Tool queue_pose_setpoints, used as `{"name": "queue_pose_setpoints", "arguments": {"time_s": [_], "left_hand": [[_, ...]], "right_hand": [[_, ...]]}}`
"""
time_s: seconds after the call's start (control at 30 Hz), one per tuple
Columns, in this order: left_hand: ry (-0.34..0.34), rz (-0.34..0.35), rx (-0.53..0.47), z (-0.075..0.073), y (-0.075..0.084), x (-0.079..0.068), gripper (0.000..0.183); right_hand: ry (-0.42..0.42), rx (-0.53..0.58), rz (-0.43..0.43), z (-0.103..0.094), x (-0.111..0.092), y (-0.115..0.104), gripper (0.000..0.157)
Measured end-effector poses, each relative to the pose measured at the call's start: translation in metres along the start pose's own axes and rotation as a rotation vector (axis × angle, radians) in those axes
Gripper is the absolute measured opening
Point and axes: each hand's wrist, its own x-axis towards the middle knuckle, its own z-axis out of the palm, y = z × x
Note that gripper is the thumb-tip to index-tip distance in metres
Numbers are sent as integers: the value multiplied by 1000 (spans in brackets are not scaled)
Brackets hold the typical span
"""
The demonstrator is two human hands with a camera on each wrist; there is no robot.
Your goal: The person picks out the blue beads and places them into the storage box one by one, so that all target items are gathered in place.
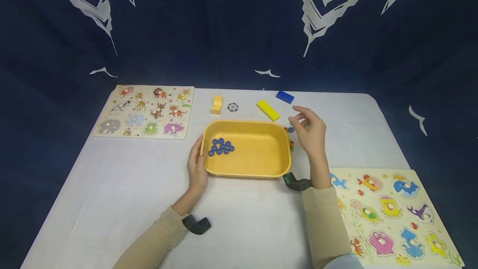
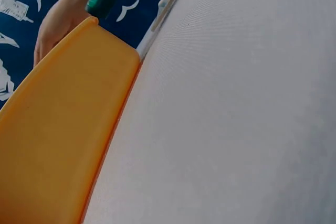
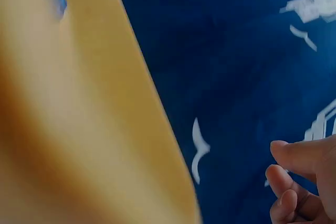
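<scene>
A yellow plastic tray (image 1: 254, 170) rests on the table, with several blue ring-shaped beads (image 1: 222, 147) grouped in its left part. My left hand (image 1: 196, 167) grips the tray's left end, thumb at the rim and fingers along the outer side. Raised just beyond the tray's right end is my right hand (image 1: 310, 132), its thumb and fingers bent but apart. Nothing shows between them in the right wrist view. Close to that hand lie a blue bead (image 1: 291, 129) and a few orange and green ones, partly hidden by the tray and hand.
Behind the tray are a yellow arched block (image 1: 216, 105), a round chip (image 1: 232, 107), a yellow block (image 1: 267, 110) and a blue block (image 1: 285, 97). An animal puzzle board (image 1: 145, 112) lies back left; a sea-animal board (image 1: 396, 219) lies front right.
</scene>
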Motion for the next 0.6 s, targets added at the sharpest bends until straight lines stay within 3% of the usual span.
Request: {"name": "queue_pose_setpoints", "arguments": {"time_s": [0.3,0.6], "left_hand": [[6,37,14,-1,-12,2,51],[15,38,13,0,-13,0,52]], "right_hand": [[-16,-38,164,5,5,35,31],[-211,-186,227,21,-3,66,30]]}}
